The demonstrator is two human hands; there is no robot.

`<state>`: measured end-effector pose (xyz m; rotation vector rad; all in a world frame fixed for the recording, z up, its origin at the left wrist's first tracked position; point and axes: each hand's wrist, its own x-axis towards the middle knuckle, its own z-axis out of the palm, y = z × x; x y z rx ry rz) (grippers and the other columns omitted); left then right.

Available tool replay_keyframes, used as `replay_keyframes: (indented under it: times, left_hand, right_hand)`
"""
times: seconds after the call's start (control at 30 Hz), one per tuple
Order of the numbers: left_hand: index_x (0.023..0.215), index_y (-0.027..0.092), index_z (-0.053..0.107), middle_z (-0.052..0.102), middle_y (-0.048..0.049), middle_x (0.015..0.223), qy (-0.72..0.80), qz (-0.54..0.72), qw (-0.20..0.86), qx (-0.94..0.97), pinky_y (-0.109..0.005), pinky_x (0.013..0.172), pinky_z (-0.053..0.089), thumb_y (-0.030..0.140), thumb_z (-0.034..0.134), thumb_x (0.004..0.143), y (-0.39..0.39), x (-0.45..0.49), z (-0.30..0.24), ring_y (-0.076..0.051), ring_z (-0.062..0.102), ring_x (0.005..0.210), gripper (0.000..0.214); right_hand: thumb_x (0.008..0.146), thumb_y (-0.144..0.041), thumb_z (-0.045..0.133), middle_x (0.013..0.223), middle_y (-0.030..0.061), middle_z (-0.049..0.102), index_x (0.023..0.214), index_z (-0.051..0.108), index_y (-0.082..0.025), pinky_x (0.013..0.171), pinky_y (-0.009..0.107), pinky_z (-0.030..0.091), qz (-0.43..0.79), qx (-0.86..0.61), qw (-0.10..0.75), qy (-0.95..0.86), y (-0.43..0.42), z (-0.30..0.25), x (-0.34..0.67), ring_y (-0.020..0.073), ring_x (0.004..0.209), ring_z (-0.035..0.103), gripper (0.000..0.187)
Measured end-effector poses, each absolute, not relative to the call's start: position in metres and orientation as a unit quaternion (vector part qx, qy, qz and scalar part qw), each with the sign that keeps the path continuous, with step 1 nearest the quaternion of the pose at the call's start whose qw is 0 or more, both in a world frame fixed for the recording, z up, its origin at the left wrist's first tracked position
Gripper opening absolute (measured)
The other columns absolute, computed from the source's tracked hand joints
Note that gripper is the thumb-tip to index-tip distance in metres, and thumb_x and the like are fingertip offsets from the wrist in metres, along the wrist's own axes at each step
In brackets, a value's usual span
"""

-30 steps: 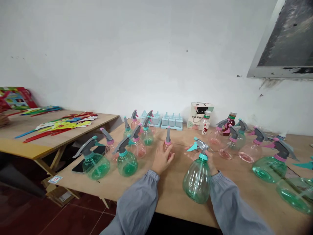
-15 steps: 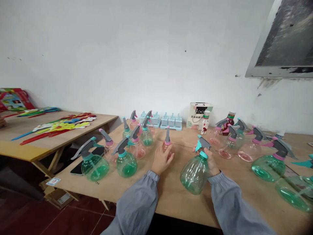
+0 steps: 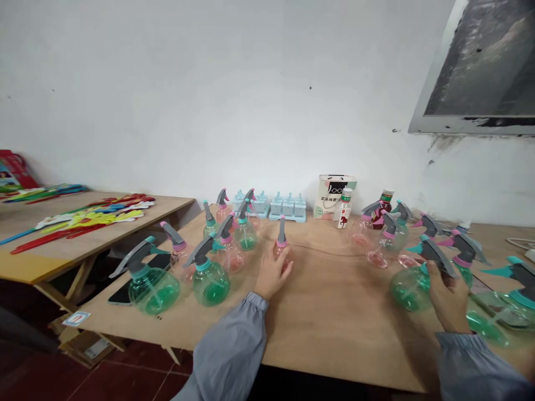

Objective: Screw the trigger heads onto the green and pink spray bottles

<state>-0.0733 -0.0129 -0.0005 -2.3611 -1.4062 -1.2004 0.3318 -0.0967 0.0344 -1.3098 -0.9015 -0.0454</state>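
My right hand (image 3: 447,298) grips the neck of a green spray bottle (image 3: 412,284) with a grey and teal trigger head, held tilted at the right side of the wooden table (image 3: 334,312). My left hand (image 3: 271,272) is curled around a small pink spray bottle (image 3: 282,245) standing upright in the middle of the table. Both arms wear grey sleeves.
Several green and pink spray bottles stand at the left (image 3: 209,275) and lie or stand at the right (image 3: 468,256). Light blue moulds (image 3: 288,207), a carton (image 3: 334,195) and small drink bottles line the wall. A phone (image 3: 121,292) lies near the left edge. A second table (image 3: 62,245) holds coloured strips.
My right hand has carried the green spray bottle from the middle front of the table to the right side, among the other bottles. My left hand stays on the pink bottle.
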Motion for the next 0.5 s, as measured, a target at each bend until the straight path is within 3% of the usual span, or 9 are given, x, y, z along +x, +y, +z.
replay_keyframes:
  times: [0.1,0.3,0.37,0.5]
  left_hand:
    - [0.140,0.024,0.052,0.033,-0.0187,0.149,-0.466,-0.402,0.068,-0.786,-0.049,0.108,0.043,0.030,0.054,0.093,-0.013,-0.073,0.000,-0.035,0.046,0.135,0.047]
    - [0.140,0.025,0.053,0.034,-0.0166,0.150,-0.472,-0.402,0.065,-0.782,-0.047,0.108,0.043,0.032,0.055,0.093,-0.013,-0.074,-0.001,-0.033,0.045,0.136,0.047]
    - [0.140,0.025,0.053,0.032,-0.0166,0.151,-0.472,-0.399,0.070,-0.783,-0.048,0.108,0.043,0.033,0.054,0.094,-0.013,-0.074,-0.001,-0.033,0.045,0.136,0.047]
    - [0.141,0.025,0.052,0.032,-0.0175,0.151,-0.464,-0.397,0.084,-0.787,-0.047,0.107,0.044,0.032,0.054,0.094,-0.018,-0.072,0.000,-0.033,0.045,0.135,0.047]
  right_hand:
    - [0.078,-0.060,0.061,0.111,0.0141,0.073,0.111,0.069,-0.021,0.097,0.047,0.047,-0.050,-0.608,0.673,-0.418,-0.090,0.028,0.356,0.0313,0.107,0.067,0.052]
    - [0.071,-0.064,0.061,0.100,0.0167,0.073,0.091,0.069,-0.019,0.091,0.045,0.048,-0.014,-0.620,0.665,-0.417,-0.060,0.034,0.373,0.0324,0.102,0.067,0.050]
    - [0.069,-0.065,0.063,0.103,0.0172,0.071,0.101,0.067,-0.018,0.093,0.050,0.047,-0.055,-0.604,0.673,-0.423,-0.060,0.036,0.373,0.0359,0.108,0.065,0.056]
    - [0.073,-0.070,0.057,0.119,0.0210,0.062,0.126,0.052,-0.019,0.096,0.066,0.040,-0.251,-0.490,0.742,-0.384,-0.082,0.039,0.345,0.0440,0.117,0.060,0.073]
